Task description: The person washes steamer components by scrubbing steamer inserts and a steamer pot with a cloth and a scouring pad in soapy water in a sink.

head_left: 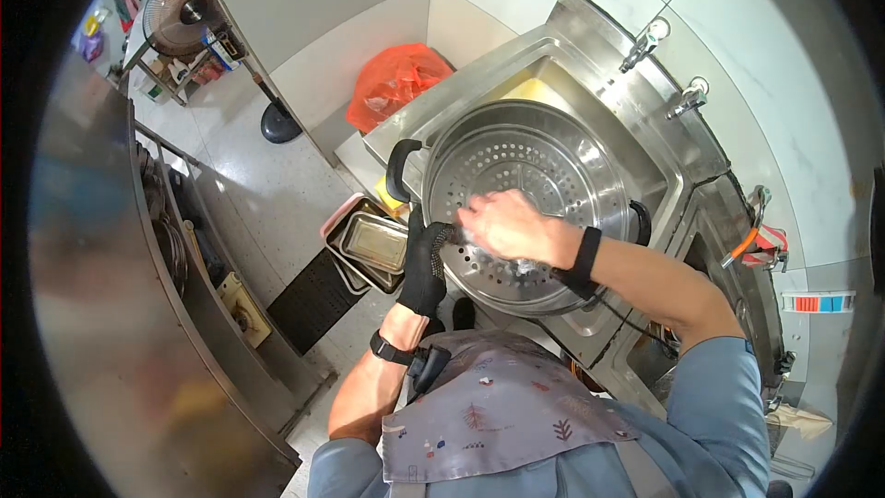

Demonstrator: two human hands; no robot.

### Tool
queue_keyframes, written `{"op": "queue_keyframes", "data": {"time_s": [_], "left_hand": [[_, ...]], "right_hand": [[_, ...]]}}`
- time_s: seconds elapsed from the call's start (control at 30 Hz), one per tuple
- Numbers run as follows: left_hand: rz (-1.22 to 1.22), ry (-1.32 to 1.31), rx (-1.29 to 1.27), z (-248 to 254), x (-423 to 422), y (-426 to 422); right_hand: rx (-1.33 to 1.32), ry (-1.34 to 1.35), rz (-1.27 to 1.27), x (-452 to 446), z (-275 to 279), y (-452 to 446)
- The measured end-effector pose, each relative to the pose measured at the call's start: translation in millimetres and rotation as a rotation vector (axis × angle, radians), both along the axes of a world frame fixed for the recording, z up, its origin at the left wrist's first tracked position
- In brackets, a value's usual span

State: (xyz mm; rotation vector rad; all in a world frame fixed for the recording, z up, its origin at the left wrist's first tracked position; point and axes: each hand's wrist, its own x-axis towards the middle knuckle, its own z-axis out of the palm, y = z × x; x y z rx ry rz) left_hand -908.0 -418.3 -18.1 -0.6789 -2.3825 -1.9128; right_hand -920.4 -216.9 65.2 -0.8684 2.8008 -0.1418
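A large steel steamer pot [590, 143] with a perforated bottom and black side handles rests over the sink. In a black glove, my left hand [426, 263] is closed on the near-left rim of the pot, below its left handle [400, 169]. My right hand [505, 224] is bare and reaches inside the pot, fingers curled down against the perforated bottom. Something pale and shiny shows at its fingertips, too small to name. Part of the bottom is hidden under my right hand and forearm.
The steel sink [544, 46] has wall taps [647, 41] behind it. A red plastic bag [396, 83] sits at its left end. Stacked trays [373, 242] stand low on the left near a black mat [313, 300]. A steel counter [120, 295] runs along the left; a fan [184, 9] stands beyond.
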Motion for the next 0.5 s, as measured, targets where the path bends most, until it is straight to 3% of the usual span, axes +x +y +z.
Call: {"op": "queue_keyframes", "data": {"time_s": [0.07,0.1,0.2,0.27,0.37,0.4,0.5], "left_hand": [[0.004,-0.086,0.045,11,4,1],[-0.016,-0.315,0.235,20,3,5],[-0.001,-0.333,0.222,15,1,7],[0.01,-0.472,0.5,25,3,12],[-0.034,-0.548,0.449,6,3,7],[-0.033,-0.55,0.448,-2,4,3],[0.013,-0.106,0.089,-11,7,-1]], "right_hand": [[0.027,0.024,0.006,-7,-8,28],[0.079,0.011,-0.062,-9,-4,43],[0.092,0.026,-0.127,-6,2,45],[0.037,-0.049,-0.023,4,8,9],[0.014,0.015,0.009,5,2,-1],[0.008,0.042,0.014,1,1,2],[0.08,0.046,-0.083,-15,-3,50]]}}
